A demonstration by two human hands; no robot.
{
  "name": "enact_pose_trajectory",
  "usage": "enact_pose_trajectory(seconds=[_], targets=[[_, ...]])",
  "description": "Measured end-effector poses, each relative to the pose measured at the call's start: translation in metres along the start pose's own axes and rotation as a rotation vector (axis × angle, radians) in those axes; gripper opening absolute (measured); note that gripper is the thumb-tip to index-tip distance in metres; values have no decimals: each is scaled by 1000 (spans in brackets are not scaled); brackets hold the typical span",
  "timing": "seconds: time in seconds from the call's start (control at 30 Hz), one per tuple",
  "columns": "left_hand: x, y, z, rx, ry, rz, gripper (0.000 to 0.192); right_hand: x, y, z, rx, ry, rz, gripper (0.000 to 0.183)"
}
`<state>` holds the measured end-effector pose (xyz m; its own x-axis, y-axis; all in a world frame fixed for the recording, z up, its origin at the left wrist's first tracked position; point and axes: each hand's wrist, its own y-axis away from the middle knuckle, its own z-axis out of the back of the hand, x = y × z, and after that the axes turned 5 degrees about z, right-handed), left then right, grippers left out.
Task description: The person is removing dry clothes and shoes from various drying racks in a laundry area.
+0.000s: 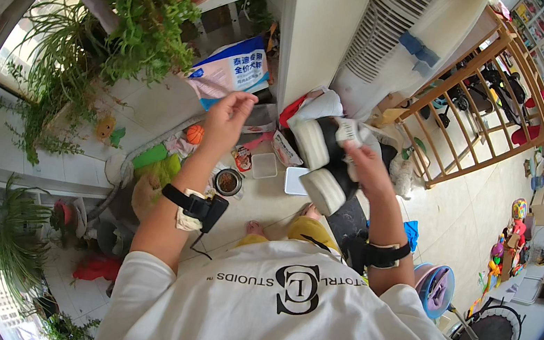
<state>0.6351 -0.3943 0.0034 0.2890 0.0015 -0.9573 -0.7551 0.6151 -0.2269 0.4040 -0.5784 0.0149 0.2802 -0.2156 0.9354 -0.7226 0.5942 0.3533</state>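
My right hand [364,168] grips a pair of black and white shoes [337,172]. Their thick pale soles face left, and a white part bearing writing shows by my fingertips. The fingers partly hide the dark uppers. My left hand [232,114] is raised in front of a blue, white and pink bag of dog food [237,70]; its fingers are loosely curled and nothing shows in them. Below the hands on the floor are a metal bowl of kibble [228,182], a clear plastic container [264,166] and a white tray [296,181], partly behind the shoes.
Potted plants [152,20] hang at the upper left. A white pillar [321,35] rises ahead, beside a covered ribbed appliance [390,29]. To the right stands a wooden railed frame [478,95], with a light fluffy animal or toy [400,176] near it. An orange ball [195,133] lies left.
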Motion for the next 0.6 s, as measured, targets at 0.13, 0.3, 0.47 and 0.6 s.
enact_pose_trajectory(seconds=[0.13, 0.3, 0.47, 0.6], targets=[[-8, -37, -10, -44, -33, -15, 17, 15, -13, 57, -166, -185, 82, 29], [-10, -79, -44, -128, -24, 44, 19, 28, -44, 114, -286, 40, 196, 30], [-3, -122, -61, -244, -107, -48, 20, 52, -73, 150, -184, -158, 163, 24], [-31, -169, -64, -339, -184, -171, 26, 59, -97, 172, -84, -230, 135, 22]])
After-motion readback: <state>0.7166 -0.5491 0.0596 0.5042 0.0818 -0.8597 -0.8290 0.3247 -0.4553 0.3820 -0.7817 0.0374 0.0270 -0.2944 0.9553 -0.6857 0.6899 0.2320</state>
